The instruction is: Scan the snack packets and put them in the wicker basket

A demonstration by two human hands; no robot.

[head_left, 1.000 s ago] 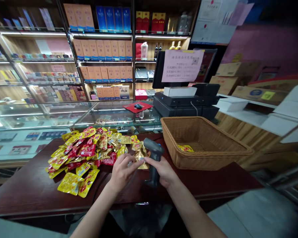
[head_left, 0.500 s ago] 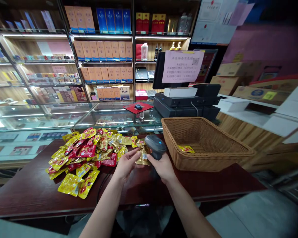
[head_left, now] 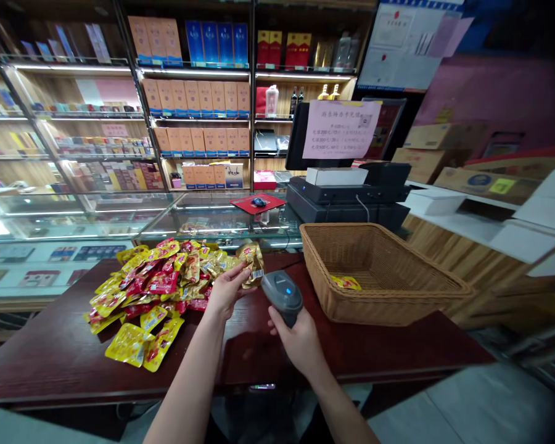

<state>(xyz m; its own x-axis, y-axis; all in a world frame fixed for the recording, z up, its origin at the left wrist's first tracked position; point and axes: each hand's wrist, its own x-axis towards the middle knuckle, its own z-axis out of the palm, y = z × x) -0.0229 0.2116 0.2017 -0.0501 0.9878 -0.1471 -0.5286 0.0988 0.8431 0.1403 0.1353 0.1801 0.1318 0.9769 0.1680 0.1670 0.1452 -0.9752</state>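
Head view: scanner (head_left: 280, 288) points lengthwise toward gold packet (head_left: 254, 259).

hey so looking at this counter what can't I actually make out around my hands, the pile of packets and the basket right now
- Head view: most of the handle of the scanner, hidden by the right hand.
- Head view: part of the gold packet, covered by the left hand.
- Head view: print on its label, too small.
- Head view: packets deep in the pile, buried under others.
- Head view: near floor of the basket, behind its front wall.
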